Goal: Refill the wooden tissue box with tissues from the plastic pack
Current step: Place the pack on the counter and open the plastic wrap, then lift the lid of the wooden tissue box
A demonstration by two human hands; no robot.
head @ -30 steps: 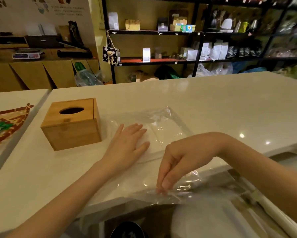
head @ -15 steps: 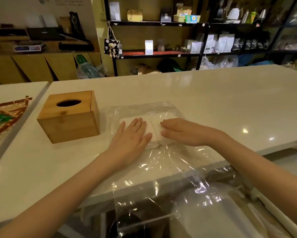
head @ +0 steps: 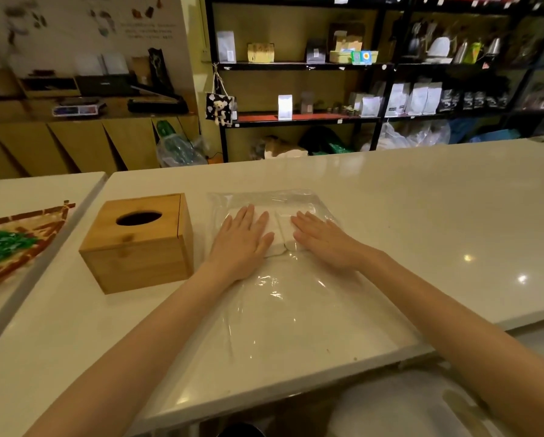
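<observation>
Two hands, left hand and right hand, lie flat with fingers extended, unclasped, pinning the plastic pack of tissues beside the wooden tissue box, probably steadying it for opening.

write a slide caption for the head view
Both hands, left and right, press flat on the plastic tissue pack beside the wooden tissue box.

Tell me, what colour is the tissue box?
Light honey-brown wood tissue box, seen from the head view.
</observation>
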